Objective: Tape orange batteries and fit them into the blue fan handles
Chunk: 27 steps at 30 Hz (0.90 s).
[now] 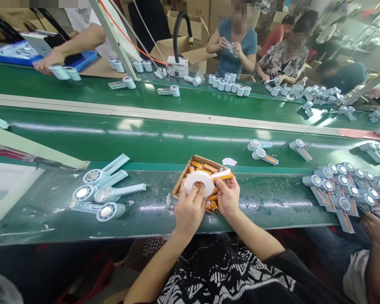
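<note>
A roll of white tape (pixel 190 182) is held in my left hand (pixel 190 207), whose fingers reach into its centre hole. My right hand (pixel 228 195) pinches an orange battery (pixel 225 177) with a white strip of tape along its upper side. That strip runs close to the roll's right edge; whether it is still joined to the roll I cannot tell. Beneath both hands stands a cardboard box (pixel 177 188) with several orange batteries (pixel 214 207) in it. Its near side is partly hidden by my hands.
Several pale blue handheld fan bodies (pixel 105 194) lie left on the bench. Others (pixel 262 154) rest on the green belt (pixel 164 147), and many are heaped (pixel 342 185) at right beside another person's hand (pixel 375 226). White paper pieces (pixel 229 161) lie behind the box. Co-workers sit across the line.
</note>
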Each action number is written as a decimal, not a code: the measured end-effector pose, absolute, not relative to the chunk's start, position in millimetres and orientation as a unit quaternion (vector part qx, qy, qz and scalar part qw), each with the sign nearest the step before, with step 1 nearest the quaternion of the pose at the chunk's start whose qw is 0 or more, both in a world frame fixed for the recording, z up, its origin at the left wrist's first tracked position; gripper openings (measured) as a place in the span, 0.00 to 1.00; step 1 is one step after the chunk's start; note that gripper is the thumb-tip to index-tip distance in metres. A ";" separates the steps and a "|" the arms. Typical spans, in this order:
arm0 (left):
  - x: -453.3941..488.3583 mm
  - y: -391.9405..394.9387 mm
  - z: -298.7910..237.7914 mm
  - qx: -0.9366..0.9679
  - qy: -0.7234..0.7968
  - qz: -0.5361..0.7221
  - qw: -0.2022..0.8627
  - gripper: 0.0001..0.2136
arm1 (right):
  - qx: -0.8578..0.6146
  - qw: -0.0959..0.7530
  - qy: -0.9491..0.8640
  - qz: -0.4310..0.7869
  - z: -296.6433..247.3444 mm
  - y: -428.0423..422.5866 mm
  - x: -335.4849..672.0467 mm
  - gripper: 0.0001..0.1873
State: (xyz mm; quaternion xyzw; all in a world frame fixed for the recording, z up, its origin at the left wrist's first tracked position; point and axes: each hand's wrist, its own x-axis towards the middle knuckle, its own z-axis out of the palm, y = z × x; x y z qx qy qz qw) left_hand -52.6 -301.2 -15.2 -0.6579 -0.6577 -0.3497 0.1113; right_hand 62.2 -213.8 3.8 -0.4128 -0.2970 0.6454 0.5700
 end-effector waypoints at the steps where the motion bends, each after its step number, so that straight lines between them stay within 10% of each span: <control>1: -52.4 -300.4 -15.5 -0.667 -0.647 -0.354 0.107 0.21 | -0.407 0.565 -0.302 0.652 6.3 -204.7 65.4 0.27; 8: -75.2 -296.4 -17.6 -0.754 -0.591 -0.285 -0.028 0.18 | -0.384 0.668 -0.340 0.540 28.5 -135.8 106.3 0.28; 14: -82.4 -270.3 24.8 -0.716 -0.565 -0.405 -0.070 0.19 | -0.416 0.468 -0.602 0.496 8.2 -176.4 136.5 0.30; 22: -40.7 -201.8 56.8 -0.815 -0.366 -0.442 -0.077 0.08 | -0.423 0.401 -0.699 0.413 8.7 -195.0 161.6 0.24; 27: -6.9 -166.2 68.2 -0.920 -0.218 -0.300 -0.126 0.10 | -0.410 0.308 -0.709 0.483 3.2 -189.5 193.0 0.03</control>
